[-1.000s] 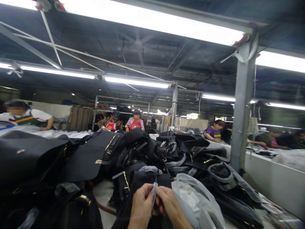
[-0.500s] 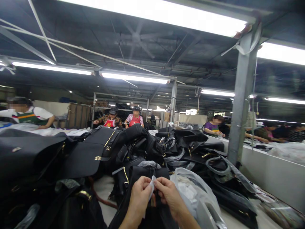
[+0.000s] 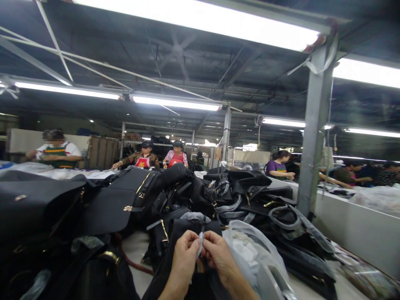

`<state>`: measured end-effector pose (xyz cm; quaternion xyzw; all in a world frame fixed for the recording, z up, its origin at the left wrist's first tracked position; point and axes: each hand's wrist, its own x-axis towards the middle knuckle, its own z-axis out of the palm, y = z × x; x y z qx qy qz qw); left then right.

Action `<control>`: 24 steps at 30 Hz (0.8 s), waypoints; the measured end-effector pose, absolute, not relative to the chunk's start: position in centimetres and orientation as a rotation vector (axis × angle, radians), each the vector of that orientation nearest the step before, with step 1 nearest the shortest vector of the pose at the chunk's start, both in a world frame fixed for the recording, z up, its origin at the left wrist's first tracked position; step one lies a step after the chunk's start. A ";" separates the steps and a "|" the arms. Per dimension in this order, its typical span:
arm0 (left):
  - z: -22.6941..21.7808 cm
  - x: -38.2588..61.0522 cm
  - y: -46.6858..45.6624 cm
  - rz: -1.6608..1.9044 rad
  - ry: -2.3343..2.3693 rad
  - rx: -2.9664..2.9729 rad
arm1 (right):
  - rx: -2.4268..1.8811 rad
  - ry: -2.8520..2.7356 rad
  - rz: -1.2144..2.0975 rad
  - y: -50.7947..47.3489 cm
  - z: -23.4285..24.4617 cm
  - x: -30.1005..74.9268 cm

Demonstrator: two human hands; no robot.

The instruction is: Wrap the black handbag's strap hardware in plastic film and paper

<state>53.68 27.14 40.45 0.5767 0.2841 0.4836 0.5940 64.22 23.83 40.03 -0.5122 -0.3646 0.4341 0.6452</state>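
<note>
A strip of thin whitish wrapping (image 3: 200,246) is pinched between the fingertips of both hands, in front of a black bag (image 3: 181,228). My left hand (image 3: 185,256) closes thumb against fingers on its left side. From the right, my right hand (image 3: 217,252) grips the same strip, its fingers curled. The two hands nearly touch. Behind them, clear wrapping (image 3: 195,216) covers the bag's top handle. The lower part of the bag is partly hidden by my hands and forearms.
Black bags (image 3: 118,191) with gold fittings are heaped left and ahead. A clear plastic bag of pale pieces (image 3: 250,246) stands at the right beside a white box (image 3: 271,281). A metal post (image 3: 314,125) rises behind. Several people work at tables farther off.
Both hands keep their pinch on the wrapping; the right fingertips have come slightly closer to the left. A person at the far left has straightened up and shifted right.
</note>
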 end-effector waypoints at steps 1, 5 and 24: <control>40.5 53.7 27.1 1.125 0.659 1.333 | -1.145 -0.829 0.992 23.7 40.0 64.1; 40.6 53.6 27.1 1.088 0.669 1.291 | -1.019 -0.828 1.095 23.4 40.4 64.1; 40.5 52.3 26.4 1.203 0.907 1.792 | -1.116 -0.838 1.054 23.1 40.5 64.6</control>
